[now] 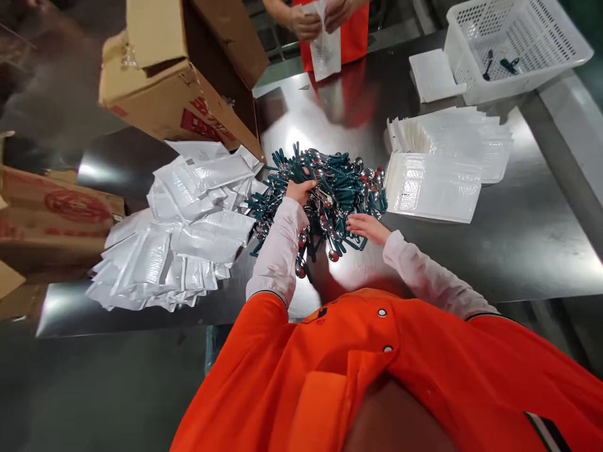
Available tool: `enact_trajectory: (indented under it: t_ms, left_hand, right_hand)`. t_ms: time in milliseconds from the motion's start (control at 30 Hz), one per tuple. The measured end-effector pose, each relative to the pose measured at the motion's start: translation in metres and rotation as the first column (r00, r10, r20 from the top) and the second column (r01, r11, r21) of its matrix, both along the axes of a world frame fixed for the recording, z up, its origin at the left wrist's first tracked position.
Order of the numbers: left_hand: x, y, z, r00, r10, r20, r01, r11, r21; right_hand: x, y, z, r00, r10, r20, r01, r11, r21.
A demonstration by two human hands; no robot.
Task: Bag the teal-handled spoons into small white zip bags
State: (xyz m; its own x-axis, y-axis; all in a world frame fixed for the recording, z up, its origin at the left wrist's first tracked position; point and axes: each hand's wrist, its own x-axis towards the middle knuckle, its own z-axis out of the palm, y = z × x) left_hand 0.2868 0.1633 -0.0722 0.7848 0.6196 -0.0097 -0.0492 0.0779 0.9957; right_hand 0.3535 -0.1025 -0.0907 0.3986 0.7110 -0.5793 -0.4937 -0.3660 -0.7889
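Observation:
A wide pile of spoons with dark green handles [346,182] lies on the metal table [518,251]. Over the upper left part of the pile is my left hand [300,190], its fingers wrapped round several green handles. My right hand [368,227] rests at the pile's lower right edge, fingers stretched out and slightly apart, touching or just above the handles, with nothing held. Shiny spoon heads point in many directions between the two hands.
White padded envelopes [202,232] are heaped on the left, flatter envelopes [438,182] stacked on the right. An open cardboard box [174,94] stands back left, a white basket [532,81] back right. Across the table, a person's hands [323,19] hold an envelope.

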Motion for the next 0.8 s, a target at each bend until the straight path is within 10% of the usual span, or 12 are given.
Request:
enact_trajectory:
  t_ms: [200, 400, 533, 633, 800]
  left_hand:
    - [-0.017, -0.034, 0.015, 0.995, -0.093, -0.024, 0.091, 0.992, -0.091]
    - [-0.027, -0.060, 0.030, 0.979, -0.198, -0.046, 0.193, 0.977, -0.088]
    - [-0.026, -0.074, 0.025, 0.989, -0.148, 0.019, 0.149, 0.964, -0.222]
    - [-0.024, -0.098, 0.017, 0.995, 0.068, -0.071, -0.084, 0.966, -0.244]
    - [-0.030, -0.156, 0.001, 0.870, 0.389, -0.304, -0.454, 0.872, -0.183]
  right_hand:
    - [0.015, 0.048, 0.020, 0.802, 0.067, 0.594, -0.163, 0.980, 0.110]
    - [0.017, 0.064, 0.030, 0.711, 0.559, 0.426, -0.667, 0.728, 0.159]
    - [-0.008, 0.056, 0.026, 0.752, 0.425, 0.504, -0.563, 0.811, 0.157]
    - [-0.023, 0.053, 0.027, 0.635, 0.354, 0.686, -0.327, 0.928, -0.177]
    - [-0.038, 0.047, 0.030, 0.343, 0.639, 0.689, -0.200, 0.766, -0.611]
